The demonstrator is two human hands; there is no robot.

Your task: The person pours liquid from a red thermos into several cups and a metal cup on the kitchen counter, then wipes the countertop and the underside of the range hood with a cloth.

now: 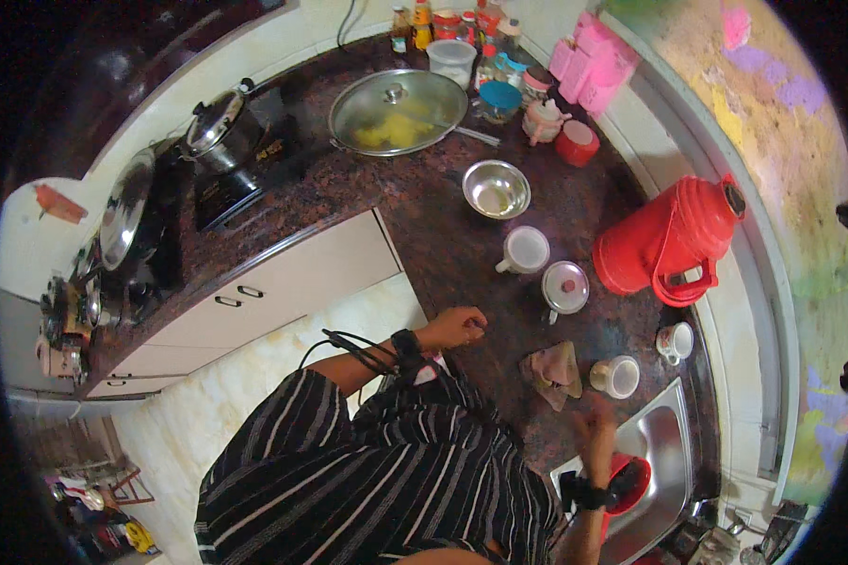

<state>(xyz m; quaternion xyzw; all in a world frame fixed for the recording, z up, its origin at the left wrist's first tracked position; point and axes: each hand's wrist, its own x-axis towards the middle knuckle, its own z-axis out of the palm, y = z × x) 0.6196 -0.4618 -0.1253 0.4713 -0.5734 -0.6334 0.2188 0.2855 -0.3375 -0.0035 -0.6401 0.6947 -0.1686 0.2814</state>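
My left hand (459, 327) rests at the counter's near edge, its fingers curled; I see nothing in it. My right hand (595, 421), blurred, is beside the sink's corner, just below a brown cloth (552, 374) and a white cup (615, 376); its grip cannot be made out. Ahead of the left hand are a white mug (526, 250) and a lidded mug (565, 287), with a steel bowl (497, 189) behind them. A red thermos flask (668, 236) stands to their right. Under my right wrist, a red container (630, 483) sits in the sink.
A steel sink (668, 452) is at the right. Another white cup (675, 343) stands near the wall. A wide pan with a glass lid (398, 111) holds yellow food at the back, near bottles and jars. A steel pot (215, 131) is on the left cooktop.
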